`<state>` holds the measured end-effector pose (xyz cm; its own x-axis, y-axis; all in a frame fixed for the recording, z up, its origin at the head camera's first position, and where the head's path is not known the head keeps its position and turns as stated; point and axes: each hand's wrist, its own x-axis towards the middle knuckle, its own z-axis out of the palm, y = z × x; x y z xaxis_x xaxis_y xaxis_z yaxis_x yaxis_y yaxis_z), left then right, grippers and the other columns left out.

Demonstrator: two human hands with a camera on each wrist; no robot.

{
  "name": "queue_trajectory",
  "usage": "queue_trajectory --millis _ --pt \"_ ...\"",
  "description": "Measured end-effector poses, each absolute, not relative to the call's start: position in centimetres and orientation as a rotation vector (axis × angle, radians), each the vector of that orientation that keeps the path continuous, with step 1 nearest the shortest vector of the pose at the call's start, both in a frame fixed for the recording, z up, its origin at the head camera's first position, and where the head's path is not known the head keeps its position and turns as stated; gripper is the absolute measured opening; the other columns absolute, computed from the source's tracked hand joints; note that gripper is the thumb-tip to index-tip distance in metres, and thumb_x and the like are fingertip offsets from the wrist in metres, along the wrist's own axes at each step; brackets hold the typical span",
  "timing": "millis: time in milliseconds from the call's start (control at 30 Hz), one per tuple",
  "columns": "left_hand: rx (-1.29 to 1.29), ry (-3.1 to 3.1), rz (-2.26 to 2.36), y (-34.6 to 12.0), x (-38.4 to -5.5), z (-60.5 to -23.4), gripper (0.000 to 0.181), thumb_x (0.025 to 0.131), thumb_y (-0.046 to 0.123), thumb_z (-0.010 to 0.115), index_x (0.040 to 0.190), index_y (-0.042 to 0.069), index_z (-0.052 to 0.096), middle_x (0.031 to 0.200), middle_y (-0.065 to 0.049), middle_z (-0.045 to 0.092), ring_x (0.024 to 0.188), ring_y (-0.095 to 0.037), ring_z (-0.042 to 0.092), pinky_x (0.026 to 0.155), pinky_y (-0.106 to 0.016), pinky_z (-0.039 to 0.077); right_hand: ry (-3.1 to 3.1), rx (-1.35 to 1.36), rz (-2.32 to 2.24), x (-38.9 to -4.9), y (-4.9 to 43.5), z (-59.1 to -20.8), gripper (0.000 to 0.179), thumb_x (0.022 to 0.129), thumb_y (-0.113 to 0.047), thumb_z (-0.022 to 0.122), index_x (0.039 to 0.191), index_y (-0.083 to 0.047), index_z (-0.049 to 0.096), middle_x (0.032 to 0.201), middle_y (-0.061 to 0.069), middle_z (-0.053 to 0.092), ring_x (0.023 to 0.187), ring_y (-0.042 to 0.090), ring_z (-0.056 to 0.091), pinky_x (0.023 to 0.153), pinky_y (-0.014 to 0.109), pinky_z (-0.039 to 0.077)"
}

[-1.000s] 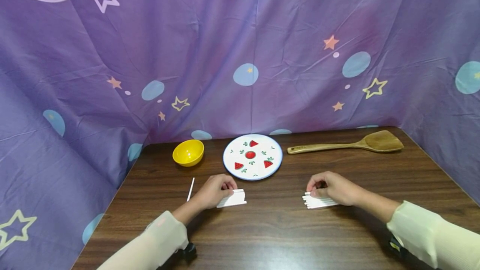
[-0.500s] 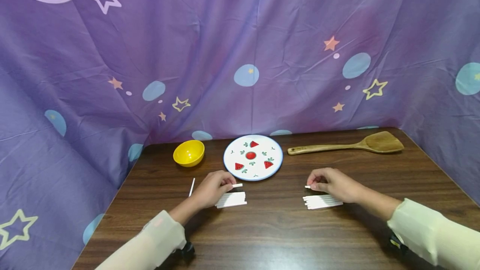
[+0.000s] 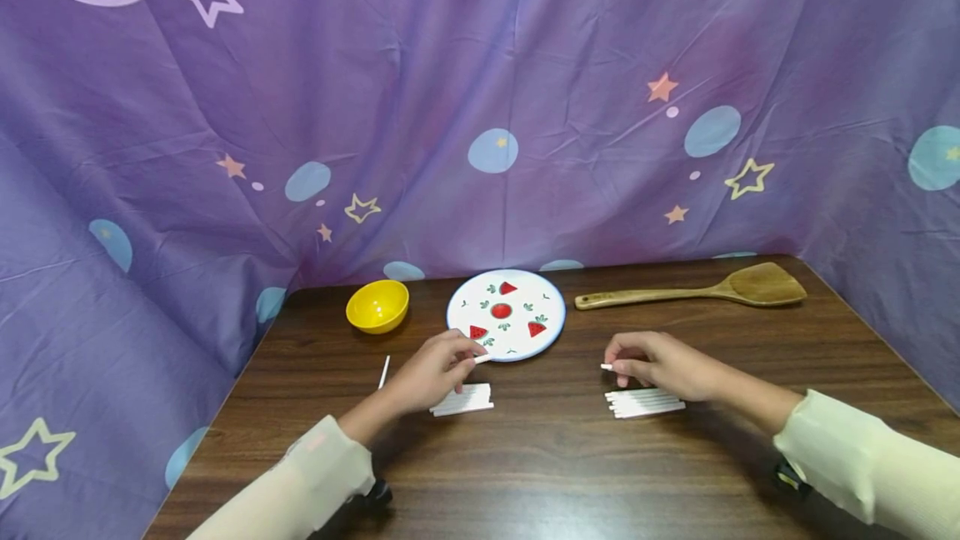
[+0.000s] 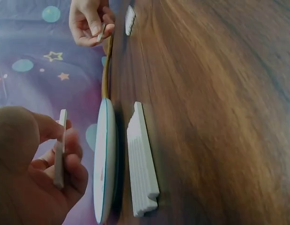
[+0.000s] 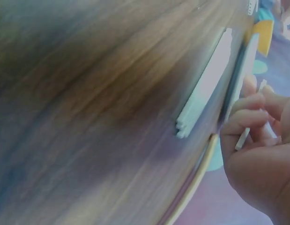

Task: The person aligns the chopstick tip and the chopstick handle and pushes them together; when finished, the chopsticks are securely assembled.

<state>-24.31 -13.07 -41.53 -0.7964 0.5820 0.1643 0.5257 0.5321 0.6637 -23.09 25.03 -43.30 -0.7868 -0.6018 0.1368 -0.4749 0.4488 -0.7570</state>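
Note:
My left hand point(image 3: 433, 369) pinches a thin white stick point(image 4: 61, 154) between thumb and fingers, held above the table by the front edge of a white plate point(image 3: 525, 346) with watermelon prints. Just below that hand a row of similar white sticks point(image 3: 467, 400) lies side by side. My right hand point(image 3: 663, 365) also pinches one white stick point(image 5: 243, 139); in the head view only its tip shows past the fingers. Under the right hand lies a second row of white sticks point(image 3: 645, 404). A single stick point(image 3: 385, 371) rests apart, left of my left hand, partly hidden by it.
Behind on the left stands a yellow bowl point(image 3: 377, 307). A wooden spatula point(image 3: 765, 284) lies at the back right, its handle pointing to the plate. The dark wooden table point(image 3: 525, 465) ends at a purple patterned cloth point(image 3: 450, 90).
Both hands have lifted one stick each off their rows and moved slightly farther away from me. The left hand's stick has come to the plate's front edge.

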Motion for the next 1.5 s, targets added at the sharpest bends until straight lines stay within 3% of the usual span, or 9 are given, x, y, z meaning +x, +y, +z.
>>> queue_trajectory --millis 167,267,400,600,767,900,1033,1267,1500 --pt "1.109 2.730 1.076 -12.3 -24.2 -41.2 0.016 0.099 0.005 0.062 0.112 0.005 0.072 0.094 0.000 0.062 0.088 -0.012 0.055 0.081 -0.028 0.049 2.626 -0.983 -1.212 -22.8 24.1 -42.6 0.004 0.100 -0.007 0.065 0.103 -0.009 0.067 0.081 -0.004 0.071 0.075 0.008 0.066 0.069 0.024 0.051" --pt "1.149 2.721 1.076 -12.0 -24.1 -41.0 0.015 0.101 0.009 0.063 0.112 0.006 0.072 0.097 -0.001 0.062 0.091 -0.015 0.056 0.083 -0.030 0.050 2.677 -0.973 -1.192 -22.6 23.5 -42.2 0.008 0.098 -0.005 0.067 0.105 -0.007 0.070 0.083 -0.004 0.074 0.081 0.010 0.070 0.077 0.025 0.053" --pt "1.164 2.717 1.056 -11.5 -24.0 -40.8 0.014 0.102 0.013 0.063 0.112 0.007 0.072 0.102 -0.002 0.067 0.093 -0.013 0.059 0.085 -0.030 0.051 2.751 -0.948 -1.148 -22.4 22.8 -41.6 0.011 0.097 -0.007 0.069 0.107 -0.004 0.075 0.083 -0.007 0.074 0.078 0.010 0.069 0.072 0.025 0.053" --pt "1.078 2.671 1.056 -10.8 -23.7 -40.4 0.016 0.105 0.011 0.058 0.114 0.005 0.070 0.088 -0.006 0.072 0.072 -0.008 0.061 0.071 -0.027 0.053 2.793 -0.995 -1.121 -22.1 21.8 -41.0 0.010 0.095 -0.008 0.072 0.104 -0.007 0.077 0.081 -0.010 0.073 0.074 0.004 0.065 0.069 0.024 0.053" --pt "1.143 2.715 0.982 -10.1 -23.5 -40.2 0.016 0.104 0.012 0.060 0.114 0.006 0.070 0.100 -0.006 0.074 0.092 -0.014 0.066 0.087 -0.034 0.054 2.823 -1.020 -1.125 -21.9 20.6 -40.7 0.012 0.095 -0.010 0.073 0.106 -0.011 0.078 0.077 -0.010 0.071 0.069 0.002 0.063 0.066 0.025 0.053" --pt "1.189 2.730 0.969 -9.5 -23.4 -40.1 0.015 0.104 0.017 0.060 0.112 0.009 0.071 0.105 -0.003 0.074 0.097 -0.016 0.067 0.089 -0.035 0.055 2.896 -1.036 -1.090 -21.9 19.7 -40.3 0.014 0.096 -0.014 0.073 0.108 -0.015 0.079 0.085 -0.014 0.073 0.073 -0.002 0.061 0.069 0.026 0.053" --pt "1.224 2.724 1.013 -9.1 -23.3 -40.0 0.014 0.103 0.018 0.063 0.108 0.009 0.073 0.101 -0.001 0.074 0.095 -0.013 0.066 0.089 -0.035 0.056 2.905 -1.071 -1.105 -21.7 18.8 -39.9 0.015 0.095 -0.013 0.074 0.109 -0.015 0.080 0.092 -0.008 0.077 0.078 -0.001 0.063 0.072 0.028 0.055" --pt "1.207 2.737 1.059 -8.5 -23.1 -40.0 0.014 0.101 0.018 0.067 0.105 0.009 0.076 0.089 0.004 0.073 0.084 -0.009 0.063 0.083 -0.030 0.053 2.862 -1.086 -1.184 -21.3 17.5 -39.3 0.011 0.093 -0.012 0.076 0.104 -0.014 0.079 0.078 -0.006 0.072 0.066 -0.001 0.059 0.060 0.023 0.052" --pt "1.199 2.741 1.085 -8.1 -23.1 -39.9 0.013 0.101 0.018 0.068 0.103 0.008 0.076 0.079 0.007 0.070 0.076 -0.009 0.062 0.079 -0.027 0.050 2.856 -1.090 -1.178 -21.2 16.8 -39.0 0.011 0.093 -0.011 0.076 0.103 -0.015 0.079 0.079 -0.004 0.073 0.067 0.000 0.059 0.061 0.023 0.052"
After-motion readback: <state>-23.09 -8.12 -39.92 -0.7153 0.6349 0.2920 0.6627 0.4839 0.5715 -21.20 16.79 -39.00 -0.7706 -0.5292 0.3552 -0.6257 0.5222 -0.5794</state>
